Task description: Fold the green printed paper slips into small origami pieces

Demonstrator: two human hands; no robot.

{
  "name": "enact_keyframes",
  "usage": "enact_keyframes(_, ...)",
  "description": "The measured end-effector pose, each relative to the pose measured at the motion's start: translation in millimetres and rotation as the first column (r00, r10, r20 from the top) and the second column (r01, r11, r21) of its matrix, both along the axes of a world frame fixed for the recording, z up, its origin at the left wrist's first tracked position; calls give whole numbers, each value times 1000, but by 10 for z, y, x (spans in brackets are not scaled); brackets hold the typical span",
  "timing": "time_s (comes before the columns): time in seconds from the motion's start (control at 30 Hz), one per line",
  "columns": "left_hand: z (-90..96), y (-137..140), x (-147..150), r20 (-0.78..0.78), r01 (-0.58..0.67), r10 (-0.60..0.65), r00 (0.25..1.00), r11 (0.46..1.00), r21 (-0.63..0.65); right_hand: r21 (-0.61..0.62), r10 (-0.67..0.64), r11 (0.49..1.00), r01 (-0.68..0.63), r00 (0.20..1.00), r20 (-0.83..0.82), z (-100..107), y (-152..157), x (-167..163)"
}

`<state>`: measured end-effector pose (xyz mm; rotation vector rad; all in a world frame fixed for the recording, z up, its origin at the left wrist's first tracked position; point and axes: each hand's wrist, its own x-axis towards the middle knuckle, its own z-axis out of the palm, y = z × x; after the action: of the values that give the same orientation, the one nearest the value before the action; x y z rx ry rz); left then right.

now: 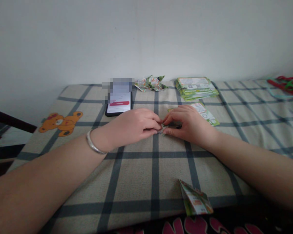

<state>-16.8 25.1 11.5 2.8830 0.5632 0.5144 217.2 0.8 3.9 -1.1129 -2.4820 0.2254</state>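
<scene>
My left hand [139, 126] and my right hand [189, 125] meet over the middle of the table, fingertips nearly touching. Between them they pinch a small folded piece of paper [162, 129], mostly covered by the fingers. A silver bangle [94, 144] circles my left wrist. Just behind my right hand lies a flat green and white printed card [207, 115], partly hidden by it. Closer to me, a folded paper triangle [196, 198] of similar print rests by the table's front edge.
A phone [119, 99] with a lit screen lies behind my left hand. Folded paper pieces [151, 83] and a stack of printed cards [196, 87] are near the wall. An orange bear cutout [61, 123] lies left; red and green items [289, 87] sit far right on the checked cloth [136, 182].
</scene>
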Motion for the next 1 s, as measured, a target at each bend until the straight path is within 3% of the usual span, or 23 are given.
enact_keyframes(0.23, -21, -2, 7, 30, -56, 58, 998, 996, -73, 48, -52, 998, 49, 997, 59, 12, -38, -33)
enact_keyframes(0.5, -87, -65, 48, 6, -174, 174, 985, 984, 32, 78, -90, 993, 84, 993, 79, 32, -52, -60)
enact_keyframes(0.77, -27, -107, 114, 130, -287, 313, 941, 939, -187, 105, 8, 994, -11, 1000, 27, 15, -40, -53)
enact_keyframes(1.0, -14, -143, 113, 275, -244, 362, 891, 891, -383, 22, 98, 995, -96, 994, -50, 35, -56, -74)
